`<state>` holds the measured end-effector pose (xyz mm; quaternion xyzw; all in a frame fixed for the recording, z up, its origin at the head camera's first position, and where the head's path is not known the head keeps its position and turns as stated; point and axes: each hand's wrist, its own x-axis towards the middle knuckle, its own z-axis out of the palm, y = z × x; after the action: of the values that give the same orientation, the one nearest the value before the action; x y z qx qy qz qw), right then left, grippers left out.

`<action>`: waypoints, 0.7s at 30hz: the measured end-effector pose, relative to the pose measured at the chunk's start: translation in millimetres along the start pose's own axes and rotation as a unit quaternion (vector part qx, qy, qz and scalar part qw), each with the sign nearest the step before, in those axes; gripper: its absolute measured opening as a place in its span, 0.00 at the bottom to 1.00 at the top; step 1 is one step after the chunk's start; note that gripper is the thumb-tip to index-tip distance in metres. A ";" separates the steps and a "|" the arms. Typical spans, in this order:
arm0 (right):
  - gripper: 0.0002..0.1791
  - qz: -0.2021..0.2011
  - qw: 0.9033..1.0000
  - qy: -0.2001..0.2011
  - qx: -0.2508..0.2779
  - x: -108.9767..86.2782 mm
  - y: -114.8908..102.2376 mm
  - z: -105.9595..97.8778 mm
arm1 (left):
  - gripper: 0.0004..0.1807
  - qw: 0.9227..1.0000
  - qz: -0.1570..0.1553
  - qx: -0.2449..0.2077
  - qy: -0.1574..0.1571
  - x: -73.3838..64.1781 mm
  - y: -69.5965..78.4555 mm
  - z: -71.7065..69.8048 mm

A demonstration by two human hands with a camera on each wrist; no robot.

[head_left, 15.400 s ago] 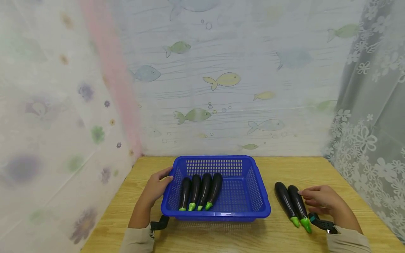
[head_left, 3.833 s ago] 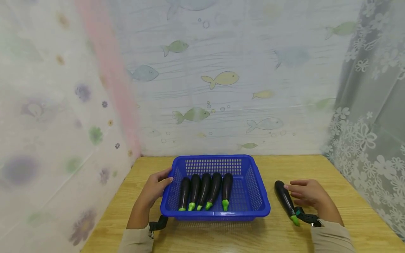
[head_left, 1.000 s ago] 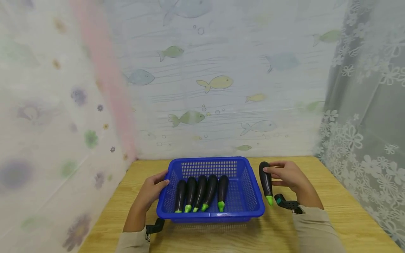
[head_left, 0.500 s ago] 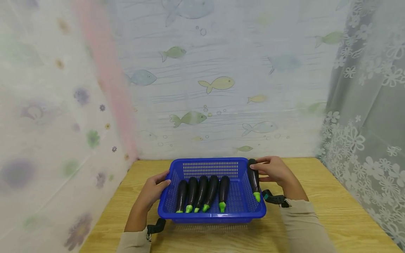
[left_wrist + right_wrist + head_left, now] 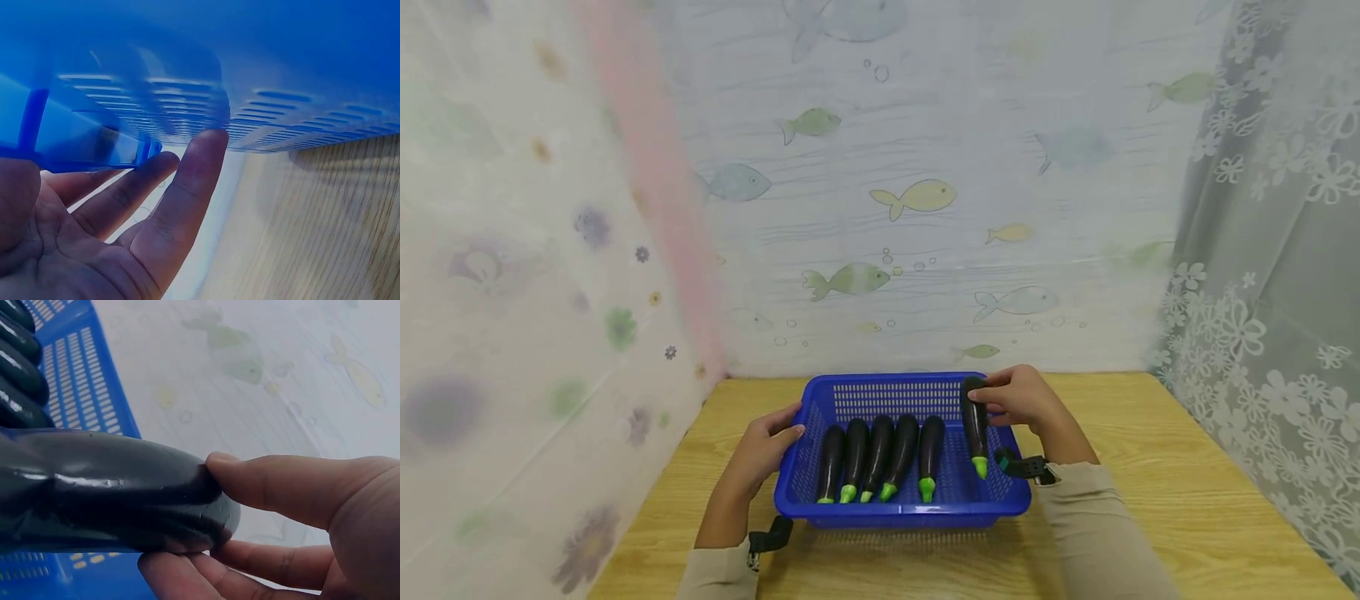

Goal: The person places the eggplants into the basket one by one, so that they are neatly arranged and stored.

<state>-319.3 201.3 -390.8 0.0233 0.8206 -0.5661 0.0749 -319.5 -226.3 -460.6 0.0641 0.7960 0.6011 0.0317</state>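
Note:
My right hand [image 5: 1018,398] pinches a dark, glossy eggplant [image 5: 974,421] near its rounded end, thumb on one side and fingers on the other. The eggplant hangs over the right part of a blue plastic basket [image 5: 902,510], its green stem end pointing down toward me. In the right wrist view the held eggplant [image 5: 112,490] fills the left half. Several more eggplants [image 5: 880,458] lie side by side in the basket, green ends toward the front. At the basket's left rim, my left hand [image 5: 765,450] grips with the thumb on top; its fingers [image 5: 187,194] reach under the rim along the slotted wall.
The basket stands on a wood-grain table [image 5: 1120,467]. Behind it is a pale sheet with fish drawings [image 5: 917,196]; a floral sheet [image 5: 572,333] closes the left side and a lace curtain [image 5: 1262,333] the right. Each wrist wears a black camera mount [image 5: 1026,467].
Earlier, two eggplants lay on the table at right; one then joined the row in the basket. The right hand lifted the last and carried it left over the rim. The left hand stayed put.

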 end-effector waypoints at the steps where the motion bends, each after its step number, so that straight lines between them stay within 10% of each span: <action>1: 0.38 -0.002 1.000 -0.001 0.000 1.2 -0.4 2.0 | 0.31 1.000 0.000 0.002 0.000 0.3 0.1 -0.1; 21: 0.29 0.008 0.997 -0.008 -0.071 23.6 1.4 48.9 | 0.31 1.000 0.001 0.005 -0.001 -1.1 1.0 -0.1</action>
<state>-337.7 155.1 -412.7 0.0198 0.8579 -0.5059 0.0870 -318.3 -226.3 -459.7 0.0651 0.7986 0.5974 0.0317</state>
